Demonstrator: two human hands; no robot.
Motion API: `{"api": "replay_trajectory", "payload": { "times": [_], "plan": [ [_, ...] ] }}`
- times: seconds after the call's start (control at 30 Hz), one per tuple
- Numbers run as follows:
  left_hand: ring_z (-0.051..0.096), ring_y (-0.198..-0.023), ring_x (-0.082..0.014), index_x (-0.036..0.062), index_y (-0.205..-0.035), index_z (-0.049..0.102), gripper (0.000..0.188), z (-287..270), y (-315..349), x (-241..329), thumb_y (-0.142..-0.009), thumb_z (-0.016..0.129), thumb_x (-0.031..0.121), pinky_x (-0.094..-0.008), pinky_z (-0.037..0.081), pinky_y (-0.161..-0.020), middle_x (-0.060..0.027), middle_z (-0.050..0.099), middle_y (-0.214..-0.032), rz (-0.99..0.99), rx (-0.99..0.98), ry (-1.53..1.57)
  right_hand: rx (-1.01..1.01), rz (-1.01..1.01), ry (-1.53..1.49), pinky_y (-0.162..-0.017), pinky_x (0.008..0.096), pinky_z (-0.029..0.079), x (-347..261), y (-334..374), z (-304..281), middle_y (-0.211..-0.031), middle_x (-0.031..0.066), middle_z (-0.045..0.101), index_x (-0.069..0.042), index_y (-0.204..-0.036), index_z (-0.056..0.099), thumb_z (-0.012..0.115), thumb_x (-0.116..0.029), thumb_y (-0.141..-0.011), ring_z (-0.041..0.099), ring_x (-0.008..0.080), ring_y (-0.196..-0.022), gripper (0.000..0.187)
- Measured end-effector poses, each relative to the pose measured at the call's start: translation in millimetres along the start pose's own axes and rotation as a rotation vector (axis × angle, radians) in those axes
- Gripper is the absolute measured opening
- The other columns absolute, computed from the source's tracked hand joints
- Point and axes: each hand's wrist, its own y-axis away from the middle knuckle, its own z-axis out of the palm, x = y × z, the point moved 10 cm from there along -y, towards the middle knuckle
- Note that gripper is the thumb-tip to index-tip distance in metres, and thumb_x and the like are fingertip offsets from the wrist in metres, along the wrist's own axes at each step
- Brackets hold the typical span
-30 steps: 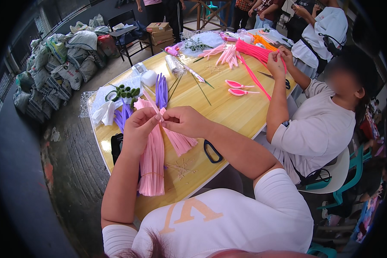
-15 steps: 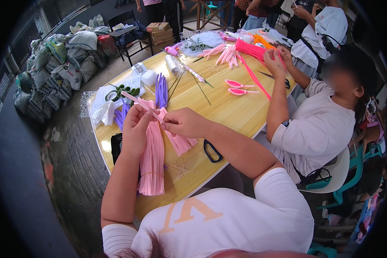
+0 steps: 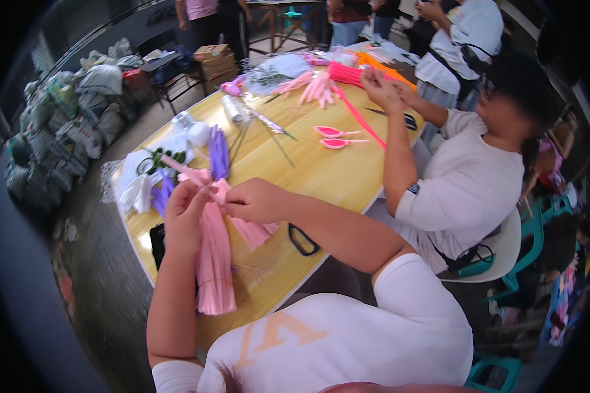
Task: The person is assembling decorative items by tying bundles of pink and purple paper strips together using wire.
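Observation:
My left hand (image 3: 185, 213) pinches a pale pink pipe cleaner strip (image 3: 174, 165) above the table's near left part. The strip slants up and left out of the fingers. My right hand (image 3: 259, 200) has thumb and fingertips closed on its lower end, close beside the left hand. Beneath them lies a long bundle of pink pipe cleaners (image 3: 214, 268), tied near its lower end. A shorter pink bundle (image 3: 252, 230) rests under my right hand. Purple pipe cleaners (image 3: 219, 152) and dark green ones (image 3: 156, 159) lie just beyond.
On the wooden table (image 3: 269, 177) are black-handled scissors (image 3: 303, 240), two pink petal shapes (image 3: 334, 137), a roll of clear plastic (image 3: 236, 111) and a glue gun (image 3: 233, 86). At right a seated co-worker (image 3: 465, 164) handles pink pipe cleaners. Stuffed sacks (image 3: 78, 124) stand at far left.
The whole view has shifted, so the table appears farther left and lower. My hands keep nearly the same grip on the strip. The co-worker's hands have risen slightly.

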Motion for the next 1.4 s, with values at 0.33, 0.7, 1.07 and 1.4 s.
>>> {"api": "replay_trajectory", "payload": {
  "times": [0.33, 0.7, 1.07, 1.4],
  "plan": [
    [0.057, -0.081, -0.011, -0.0002, -0.101, 0.058, 0.016, 5.8, -2.1, 1.0, -0.086, 0.059, 0.006, -0.0261, 0.043, -0.078, -0.0058, 0.064, -0.088, 0.019, -0.033, 0.016, -0.022, 0.011, -0.012, -0.065, 0.0428, 0.045, -1.1, 4.1, -4.5, -0.075, 0.0163, 0.061, -0.005, -0.078, 0.062, 0.054, -0.038, -0.084, 0.059, 0.0349, -0.073, 0.035],
    [0.056, -0.088, -0.0097, 0.001, -0.09, 0.059, 0.006, 0.2, -1.0, -4.7, -0.084, 0.061, 0.001, -0.0243, 0.043, -0.083, -0.0035, 0.061, -0.092, -0.024, -0.018, 0.01, 0.028, -0.038, -0.064, -0.062, 0.0428, 0.043, -6.8, 1.3, -6.4, -0.071, 0.0172, 0.058, -0.004, -0.074, 0.057, 0.054, -0.035, -0.085, 0.057, 0.0357, -0.07, 0.033],
    [0.056, -0.085, -0.0087, 0.0015, -0.086, 0.059, 0.004, 0.3, -1.8, -5.3, -0.084, 0.061, 0.0, -0.0228, 0.044, -0.078, -0.0033, 0.061, -0.091, -0.015, -0.022, 0.025, 0.027, -0.071, -0.063, -0.061, 0.0427, 0.043, -9.4, 3.7, -8.1, -0.071, 0.0176, 0.058, -0.004, -0.073, 0.057, 0.054, -0.036, -0.086, 0.056, 0.0358, -0.068, 0.035],
    [0.057, -0.082, -0.0091, 0.001, -0.088, 0.059, 0.006, 5.4, -0.6, -4.1, -0.083, 0.061, 0.0, -0.0242, 0.046, -0.076, -0.0026, 0.061, -0.089, -0.024, -0.033, 0.051, 0.042, -0.053, -0.163, -0.061, 0.0347, 0.043, -7.7, 3.9, -10.3, -0.071, 0.0135, 0.058, -0.004, -0.084, 0.059, 0.054, -0.034, -0.089, 0.054, 0.0257, -0.064, 0.031]
  ]
}}
